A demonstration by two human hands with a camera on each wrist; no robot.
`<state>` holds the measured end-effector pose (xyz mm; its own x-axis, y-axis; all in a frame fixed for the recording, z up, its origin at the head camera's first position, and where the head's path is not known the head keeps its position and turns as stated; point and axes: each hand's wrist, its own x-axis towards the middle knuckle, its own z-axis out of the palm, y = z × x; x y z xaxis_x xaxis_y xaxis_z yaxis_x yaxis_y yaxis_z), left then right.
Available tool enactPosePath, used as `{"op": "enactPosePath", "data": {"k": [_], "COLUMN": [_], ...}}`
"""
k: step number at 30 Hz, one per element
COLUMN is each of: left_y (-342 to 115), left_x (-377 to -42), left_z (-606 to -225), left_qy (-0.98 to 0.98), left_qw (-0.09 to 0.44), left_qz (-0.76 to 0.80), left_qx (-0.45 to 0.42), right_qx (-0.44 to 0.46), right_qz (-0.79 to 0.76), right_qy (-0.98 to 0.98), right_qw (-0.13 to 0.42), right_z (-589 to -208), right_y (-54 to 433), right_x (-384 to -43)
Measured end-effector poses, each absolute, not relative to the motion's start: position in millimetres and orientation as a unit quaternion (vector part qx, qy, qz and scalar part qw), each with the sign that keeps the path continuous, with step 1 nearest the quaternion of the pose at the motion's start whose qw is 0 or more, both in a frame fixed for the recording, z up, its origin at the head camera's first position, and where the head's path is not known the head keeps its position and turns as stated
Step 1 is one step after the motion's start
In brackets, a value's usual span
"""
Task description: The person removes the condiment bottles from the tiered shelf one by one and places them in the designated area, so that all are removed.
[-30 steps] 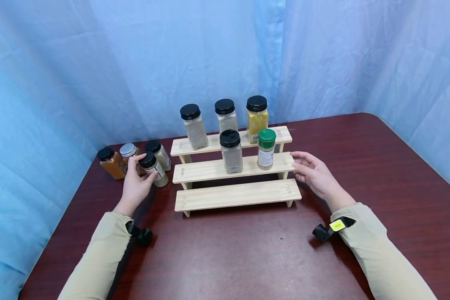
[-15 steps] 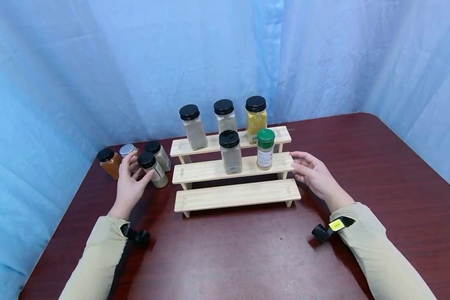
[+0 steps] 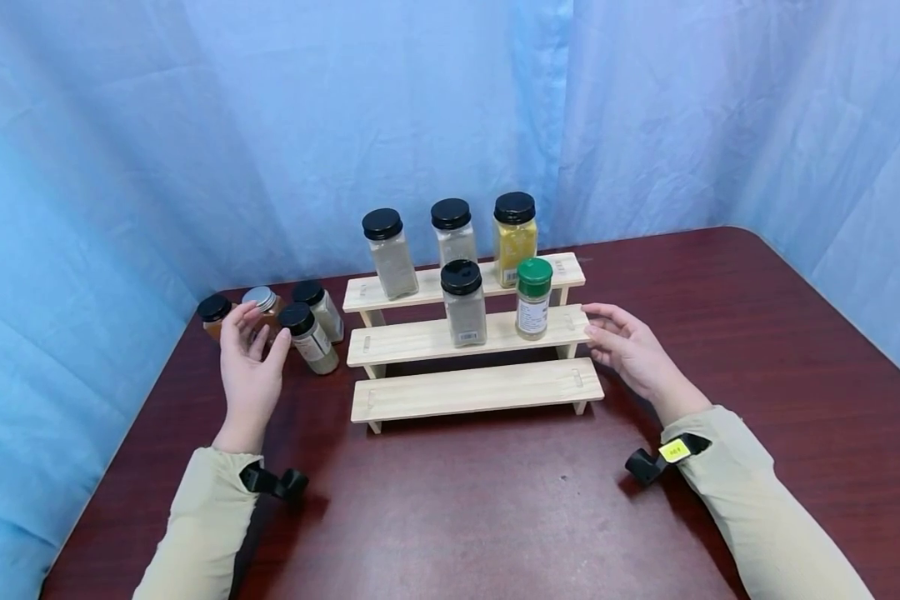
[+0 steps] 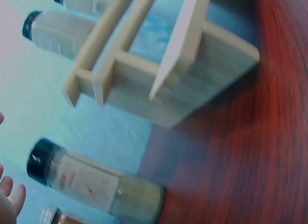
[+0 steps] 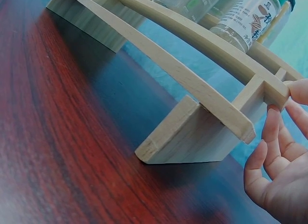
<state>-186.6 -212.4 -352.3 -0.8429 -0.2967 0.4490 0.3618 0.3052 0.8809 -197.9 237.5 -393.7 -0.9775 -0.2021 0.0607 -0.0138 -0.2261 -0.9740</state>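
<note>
My left hand [image 3: 251, 375] hovers with spread fingers just left of a black-lidded spice jar [image 3: 313, 343], holding nothing. Behind that hand are a silver-lidded spice jar [image 3: 261, 300] and an orange spice jar [image 3: 212, 313], both partly covered. Another black-lidded jar [image 3: 322, 310] stands close behind the front one. On the right, my right hand [image 3: 630, 350] pinches the end of the middle shelf of a three-tier wooden rack [image 3: 476, 392]; the right wrist view shows the thumb above and fingertips [image 5: 272, 118] below the board.
Along the rack's top tier stand two pale jars [image 3: 394, 262] and a yellow jar [image 3: 516, 242]. Its middle tier bears a grey jar [image 3: 465, 317] and a green-capped shaker [image 3: 532, 312]. Blue curtains [image 3: 345, 125] hang behind the dark red table [image 3: 480, 517].
My left hand has drawn back leftward from the front black-lidded spice jar, its fingers now off the lid and in front of the orange jar. The right hand keeps its hold on the rack.
</note>
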Motion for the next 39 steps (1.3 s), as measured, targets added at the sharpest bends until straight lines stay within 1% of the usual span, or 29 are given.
{"op": "enactPosePath", "data": {"k": [12, 21, 32, 39], "left_y": [-187.7, -158.3, -123.3, -104.3], "left_x": [-174.0, -175.8, -183.3, -185.6], "left_z": [-334.9, -325.4, -318.7, -321.0], "left_qy": [-0.751, -0.738, -0.719, -0.726], "left_qw": [0.295, 0.295, 0.28, 0.245], "left_qz": [-0.586, -0.594, -0.614, -0.617], "left_qx": [-0.075, -0.125, -0.165, -0.179], "right_qx": [-0.082, -0.083, -0.088, -0.083], "right_qz": [-0.771, -0.773, -0.772, -0.772], "right_qy": [0.628, 0.625, 0.626, 0.626], "right_qw": [0.063, 0.065, 0.063, 0.066], "right_z": [-393.1, -393.6, -392.0, -393.2], "right_y": [238.1, 237.5, 237.8, 237.4], "right_x": [-198.5, -197.7, -197.0, -196.9]}}
